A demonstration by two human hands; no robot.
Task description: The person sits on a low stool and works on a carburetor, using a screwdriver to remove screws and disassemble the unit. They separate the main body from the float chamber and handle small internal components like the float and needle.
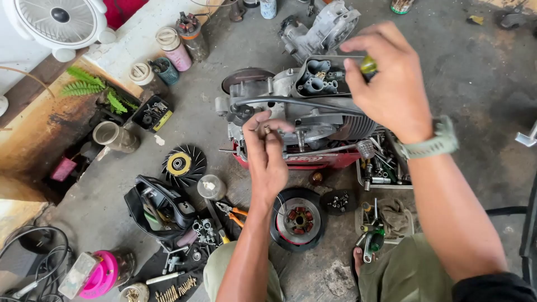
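Head view | left hand [267, 159] pinches small metal bolt [267, 129] | right hand [391, 84] at 1 o'clock grips green-handled screwdriver [368, 66] | ribbed grey engine [302, 109]

The engine [302, 106] is bare cast metal, dull grey and grimy, with a black rubbery hose [291, 102] across it. It sits on a glossy red metal box [313, 161]. The left hand [267, 154] pinches a small brassy part [267, 129]; the right hand [389, 78] grips what looks like a translucent plastic tool handle [368, 65], yellow-green. The wristband [433, 144] is matt grey plastic. The floor [464, 72] is rough, stained concrete. The pliers [234, 212] have orange plastic grips.
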